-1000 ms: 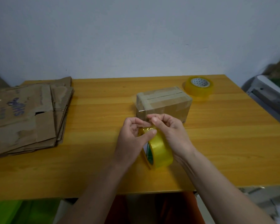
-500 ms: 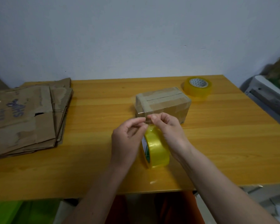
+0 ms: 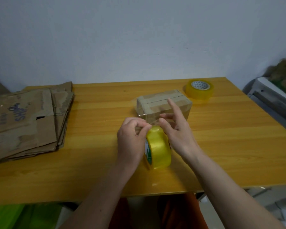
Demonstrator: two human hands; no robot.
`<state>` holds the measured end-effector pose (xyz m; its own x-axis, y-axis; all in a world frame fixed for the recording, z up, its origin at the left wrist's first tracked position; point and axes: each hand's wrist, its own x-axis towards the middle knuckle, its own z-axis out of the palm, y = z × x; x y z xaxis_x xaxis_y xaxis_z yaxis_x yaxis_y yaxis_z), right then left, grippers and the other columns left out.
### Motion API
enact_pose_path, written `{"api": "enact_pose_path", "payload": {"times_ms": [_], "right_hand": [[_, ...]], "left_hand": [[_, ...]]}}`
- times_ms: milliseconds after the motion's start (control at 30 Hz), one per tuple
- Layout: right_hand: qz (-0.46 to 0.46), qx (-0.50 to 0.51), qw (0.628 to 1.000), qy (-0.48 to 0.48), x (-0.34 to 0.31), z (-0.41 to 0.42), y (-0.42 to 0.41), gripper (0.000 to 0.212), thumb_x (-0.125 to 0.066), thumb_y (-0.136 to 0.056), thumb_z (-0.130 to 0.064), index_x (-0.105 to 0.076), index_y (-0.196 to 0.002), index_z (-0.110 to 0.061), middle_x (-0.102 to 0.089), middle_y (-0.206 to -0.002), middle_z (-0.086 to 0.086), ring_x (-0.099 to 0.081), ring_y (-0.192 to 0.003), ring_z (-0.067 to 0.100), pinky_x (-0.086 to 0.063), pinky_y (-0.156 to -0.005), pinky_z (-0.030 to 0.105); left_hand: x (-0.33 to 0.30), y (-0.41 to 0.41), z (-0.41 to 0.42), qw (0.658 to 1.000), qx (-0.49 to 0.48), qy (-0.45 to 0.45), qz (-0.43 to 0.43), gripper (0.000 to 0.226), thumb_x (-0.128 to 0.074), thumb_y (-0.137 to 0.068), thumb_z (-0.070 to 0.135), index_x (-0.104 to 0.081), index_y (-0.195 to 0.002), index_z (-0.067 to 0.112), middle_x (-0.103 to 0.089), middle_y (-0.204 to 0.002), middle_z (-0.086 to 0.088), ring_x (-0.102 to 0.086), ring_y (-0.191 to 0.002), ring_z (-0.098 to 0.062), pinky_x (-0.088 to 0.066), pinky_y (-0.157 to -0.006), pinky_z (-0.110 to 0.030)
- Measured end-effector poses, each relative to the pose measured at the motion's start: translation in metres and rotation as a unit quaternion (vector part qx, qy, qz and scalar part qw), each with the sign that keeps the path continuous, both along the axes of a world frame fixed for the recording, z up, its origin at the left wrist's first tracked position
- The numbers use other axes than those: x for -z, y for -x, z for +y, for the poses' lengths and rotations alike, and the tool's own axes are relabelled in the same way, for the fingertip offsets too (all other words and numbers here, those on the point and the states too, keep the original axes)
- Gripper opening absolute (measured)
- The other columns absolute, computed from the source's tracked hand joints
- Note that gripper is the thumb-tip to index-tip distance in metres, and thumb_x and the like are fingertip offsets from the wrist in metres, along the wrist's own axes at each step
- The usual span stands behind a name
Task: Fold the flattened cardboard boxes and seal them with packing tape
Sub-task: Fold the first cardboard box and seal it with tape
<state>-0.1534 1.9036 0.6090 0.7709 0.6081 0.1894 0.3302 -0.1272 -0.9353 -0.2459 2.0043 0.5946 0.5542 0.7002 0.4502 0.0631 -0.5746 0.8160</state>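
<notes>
Since the earlier frames the right hand (image 3: 175, 129) has opened: its fingers, formerly bunched at the top of the roll, now stand spread, the forefinger raised and pointing toward the far side. The left hand (image 3: 132, 138) has kept its place, though the roll sits slightly further under it.

Left-hand fingers are curled, thumb and forefinger pinched together at the top of the yellow tape roll (image 3: 158, 149), apparently on the free end of the tape; the strip itself is clear and cannot be made out with certainty. The roll stands on edge on the wooden table (image 3: 229, 146), between the two hands, touching the left fingertips.

Just beyond the fingertips of both hands sits one folded cardboard box (image 3: 163, 104), flaps closed, tape visible across its top seam and down its near face. A loose clear edge shows at its near left corner, so sealing is judged nearly complete but not finished.

Well to the left of the left hand lies a stack of flattened boxes (image 3: 28, 121), none yet folded. A second tape roll (image 3: 199, 89) lies flat beyond the right forefinger, past the box.

Assessment: one box about done; the stack remains, which is most of the work.
</notes>
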Motion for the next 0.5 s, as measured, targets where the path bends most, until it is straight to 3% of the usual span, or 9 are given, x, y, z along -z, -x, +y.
{"api": "enact_pose_path", "payload": {"times_ms": [67, 133, 267, 333, 400, 500], "right_hand": [[0.007, -0.012, 0.997, 0.074, -0.002, -0.011, -0.003, 0.076, -0.067, -0.085, -0.038, -0.025, -0.148, -0.031, -0.058, -0.103, -0.006, -0.059, -0.095, 0.008, -0.049, -0.079, 0.025], [0.034, -0.057, 0.983, 0.170, -0.001, -0.022, -0.005, 0.089, -0.077, -0.074, -0.042, -0.029, -0.146, -0.022, -0.063, -0.092, -0.003, -0.059, -0.081, 0.007, -0.047, -0.068, 0.022], [0.133, -0.097, 0.983, 0.079, 0.005, -0.036, -0.006, 0.090, -0.081, -0.072, -0.013, -0.029, -0.145, -0.014, -0.056, -0.064, -0.001, -0.053, -0.061, 0.006, -0.041, -0.061, 0.019], [0.086, -0.068, 0.991, 0.073, -0.003, -0.047, -0.014, 0.088, -0.079, -0.074, -0.011, -0.027, -0.145, -0.019, -0.055, -0.068, 0.001, -0.053, -0.064, 0.009, -0.041, -0.064, 0.023], [-0.010, -0.034, 0.991, 0.127, -0.012, -0.060, -0.025, 0.082, -0.077, -0.078, -0.018, -0.029, -0.145, -0.024, -0.056, -0.079, 0.000, -0.054, -0.072, 0.012, -0.042, -0.068, 0.027], [-0.124, 0.005, 0.959, 0.254, -0.021, -0.083, -0.037, 0.067, -0.068, -0.087, -0.024, -0.028, -0.141, -0.028, -0.056, -0.098, -0.004, -0.055, -0.093, 0.018, -0.047, -0.079, 0.035]], "left_hand": [[-0.001, -0.003, -0.004, 1.000, -0.007, 0.002, -0.013, 0.008, -0.073, -0.080, 0.000, -0.070, -0.075, 0.006, -0.063, -0.084, -0.005, -0.055, -0.078, 0.015, -0.039, -0.067, 0.000], [-0.001, -0.007, -0.009, 1.000, -0.012, 0.003, -0.010, 0.009, -0.073, -0.081, 0.001, -0.070, -0.074, 0.007, -0.062, -0.080, -0.002, -0.055, -0.076, 0.015, -0.038, -0.066, 0.000], [-0.001, -0.020, -0.018, 1.000, 0.011, 0.008, -0.011, 0.009, -0.073, -0.081, 0.003, -0.070, -0.074, 0.009, -0.061, -0.077, 0.004, -0.056, -0.075, 0.011, -0.039, -0.067, -0.003], [-0.004, -0.027, -0.018, 0.999, 0.041, 0.018, 0.002, 0.009, -0.072, -0.084, 0.008, -0.072, -0.076, 0.012, -0.065, -0.078, 0.007, -0.059, -0.077, 0.005, -0.044, -0.071, -0.010], [-0.008, -0.033, -0.018, 0.996, 0.081, 0.027, 0.040, 0.013, -0.067, -0.090, 0.018, -0.075, -0.080, 0.016, -0.069, -0.083, 0.007, -0.063, -0.081, -0.006, -0.050, -0.077, -0.025], [-0.023, -0.041, -0.013, 0.994, 0.086, -0.004, 0.065, 0.026, -0.053, -0.099, 0.026, -0.075, -0.086, 0.023, -0.068, -0.100, 0.009, -0.061, -0.091, -0.006, -0.043, -0.075, -0.016]]}}
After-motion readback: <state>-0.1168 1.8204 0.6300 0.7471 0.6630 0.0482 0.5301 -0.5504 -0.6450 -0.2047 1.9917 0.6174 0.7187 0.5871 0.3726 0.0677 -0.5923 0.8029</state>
